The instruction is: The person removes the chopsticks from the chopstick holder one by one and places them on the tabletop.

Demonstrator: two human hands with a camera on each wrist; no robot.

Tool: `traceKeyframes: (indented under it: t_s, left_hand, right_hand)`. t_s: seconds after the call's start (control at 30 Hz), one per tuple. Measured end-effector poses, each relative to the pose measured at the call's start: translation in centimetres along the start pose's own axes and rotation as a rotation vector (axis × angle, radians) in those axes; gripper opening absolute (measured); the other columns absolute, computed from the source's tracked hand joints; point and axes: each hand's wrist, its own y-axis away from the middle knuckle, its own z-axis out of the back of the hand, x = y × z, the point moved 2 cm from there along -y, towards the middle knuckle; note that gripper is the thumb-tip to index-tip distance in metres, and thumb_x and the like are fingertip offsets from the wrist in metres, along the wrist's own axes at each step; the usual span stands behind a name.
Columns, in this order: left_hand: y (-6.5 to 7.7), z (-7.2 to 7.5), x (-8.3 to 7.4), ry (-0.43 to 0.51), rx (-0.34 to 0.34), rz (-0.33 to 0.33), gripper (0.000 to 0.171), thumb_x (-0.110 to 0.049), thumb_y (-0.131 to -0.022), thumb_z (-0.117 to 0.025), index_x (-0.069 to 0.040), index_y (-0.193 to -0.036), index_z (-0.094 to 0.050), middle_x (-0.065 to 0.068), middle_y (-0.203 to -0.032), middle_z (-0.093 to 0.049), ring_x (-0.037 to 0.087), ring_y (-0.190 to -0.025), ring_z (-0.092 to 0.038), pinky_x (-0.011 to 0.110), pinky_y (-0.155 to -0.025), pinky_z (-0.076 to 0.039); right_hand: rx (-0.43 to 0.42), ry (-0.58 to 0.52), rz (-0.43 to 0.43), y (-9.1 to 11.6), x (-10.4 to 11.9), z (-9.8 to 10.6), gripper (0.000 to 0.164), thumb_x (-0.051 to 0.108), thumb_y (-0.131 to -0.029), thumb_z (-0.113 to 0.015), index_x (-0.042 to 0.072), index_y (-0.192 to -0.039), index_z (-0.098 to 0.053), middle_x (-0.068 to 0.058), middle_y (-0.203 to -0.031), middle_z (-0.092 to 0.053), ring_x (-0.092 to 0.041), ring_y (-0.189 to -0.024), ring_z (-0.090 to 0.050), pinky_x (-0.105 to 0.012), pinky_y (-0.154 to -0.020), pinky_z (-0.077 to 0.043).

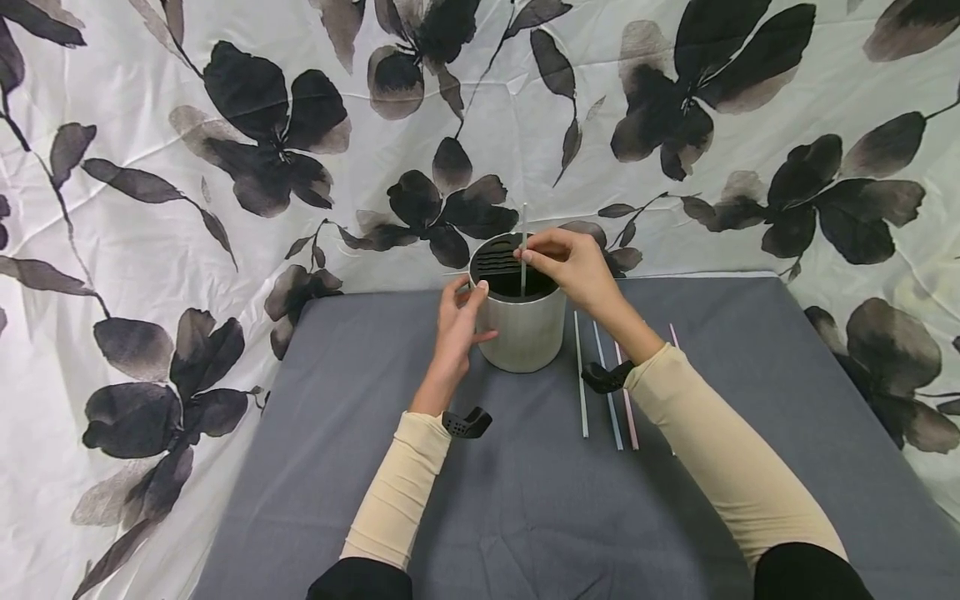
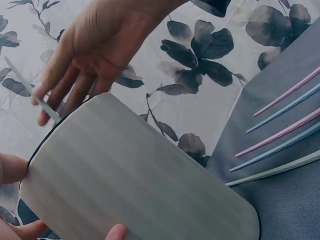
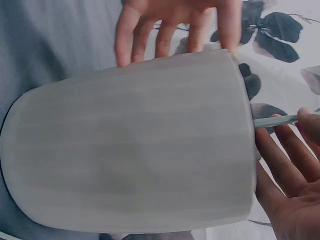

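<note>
A pale cylindrical utensil holder [image 1: 521, 337] with a dark slotted inside stands near the table's back edge. My right hand [image 1: 573, 262] is above its rim, pinching a pale green chopstick [image 1: 523, 279] between thumb and fingers. The chopstick is upright, its lower part inside the holder; its lower tip is hidden. At the holder's left, my left hand [image 1: 456, 321] touches the wall and rim with spread, fairly straight fingers. In the right wrist view, those fingertips [image 3: 162, 50] rest along the holder's side.
Right of the holder, several thin chopsticks lie side by side: a pale green chopstick [image 1: 581, 375], a blue chopstick [image 2: 282, 107], a pink chopstick [image 2: 280, 132] and others, partly under my right forearm. A grey cloth [image 1: 360, 375] covers the table; a floral sheet [image 1: 112, 250] hangs behind.
</note>
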Motion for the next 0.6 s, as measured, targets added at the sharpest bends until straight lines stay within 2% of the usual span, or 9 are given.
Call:
traceKeyframes:
  t_s: [0.13,0.23,0.3,0.47,0.6]
  left_hand:
    - [0.0,-0.1,0.0,0.002,0.005,0.003,0.063,-0.045,-0.102,-0.064,-0.019,-0.156,-0.042,0.015,-0.153,-0.042,0.031,-0.142,-0.045,0.049,-0.079,-0.069]
    - [-0.1,0.0,0.0,0.006,0.007,0.002,0.064,-0.046,-0.102,-0.065,-0.019,-0.157,-0.042,0.015,-0.154,-0.042,0.031,-0.142,-0.045,0.050,-0.081,-0.069]
    - [-0.1,0.1,0.0,0.009,0.010,0.000,0.065,-0.045,-0.102,-0.065,-0.019,-0.157,-0.042,0.015,-0.154,-0.041,0.030,-0.143,-0.044,0.052,-0.082,-0.068]
    - [-0.1,0.3,-0.1,0.012,0.007,-0.013,0.062,-0.045,-0.102,-0.065,-0.020,-0.155,-0.044,0.015,-0.154,-0.042,0.030,-0.142,-0.045,0.053,-0.081,-0.068]
    - [-0.2,0.4,0.1,0.004,0.018,-0.012,0.062,-0.045,-0.102,-0.065,-0.021,-0.155,-0.044,0.014,-0.152,-0.043,0.030,-0.140,-0.047,0.051,-0.081,-0.068]
  right_hand:
    - [0.001,-0.171,0.010,0.3,0.5,0.5,0.021,0.012,-0.099,-0.072,0.003,-0.118,-0.074,-0.010,-0.113,-0.080,-0.012,-0.103,-0.077,-0.025,-0.089,-0.066]
    - [-0.009,-0.265,0.027,0.3,1.0,0.9,0.019,0.011,-0.100,-0.072,0.005,-0.118,-0.074,-0.006,-0.109,-0.081,-0.016,-0.102,-0.078,-0.031,-0.089,-0.067]
    - [-0.024,-0.326,0.036,0.3,1.4,1.2,0.020,0.010,-0.100,-0.071,0.003,-0.119,-0.073,-0.005,-0.107,-0.081,-0.018,-0.101,-0.078,-0.034,-0.087,-0.068]
    - [-0.067,-0.456,0.072,0.2,2.1,1.9,0.025,0.007,-0.099,-0.072,-0.006,-0.120,-0.069,-0.006,-0.103,-0.082,-0.025,-0.096,-0.080,-0.036,-0.083,-0.068]
    - [-0.113,-0.552,0.103,0.4,2.5,2.7,0.024,0.005,-0.099,-0.071,-0.009,-0.119,-0.068,-0.009,-0.099,-0.082,-0.025,-0.090,-0.081,-0.036,-0.080,-0.068]
